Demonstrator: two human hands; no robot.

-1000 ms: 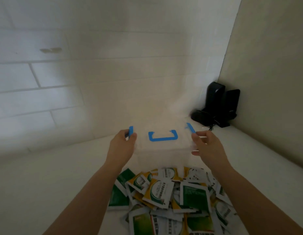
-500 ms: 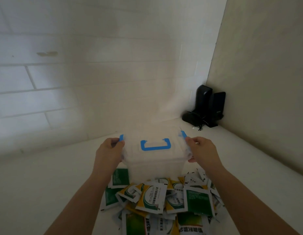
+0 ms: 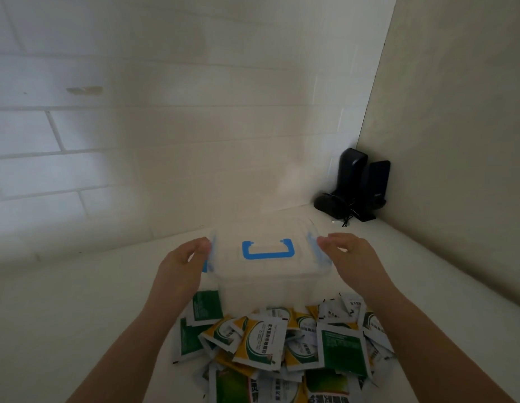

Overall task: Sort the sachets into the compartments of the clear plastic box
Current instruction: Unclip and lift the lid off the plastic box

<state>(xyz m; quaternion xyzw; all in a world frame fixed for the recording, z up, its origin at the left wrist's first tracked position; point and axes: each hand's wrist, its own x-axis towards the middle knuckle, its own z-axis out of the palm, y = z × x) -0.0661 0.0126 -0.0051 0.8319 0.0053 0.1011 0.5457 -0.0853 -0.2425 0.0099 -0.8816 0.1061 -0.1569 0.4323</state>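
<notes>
I see one white bench (image 3: 64, 315) carrying everything. One clear plastic box (image 3: 264, 274), lid on with a blue handle (image 3: 267, 250), sits at centre, a blurred blue clip on each side. At 6 o'clock of it lies one heap of sachets (image 3: 282, 353), too overlapped to count. Two black devices (image 3: 357, 184) stand at 2 o'clock. My left hand (image 3: 180, 266) and right hand (image 3: 354, 257) flank the lid, fingers (image 3: 328, 242) loosely curled at the clips; whether they grip, I cannot tell.

we see the clear box (image 3: 264, 274) now pulled closer, against the sachet pile (image 3: 282, 344); both side latches blurred (mid-flip?), fingers loosened off them.
</notes>
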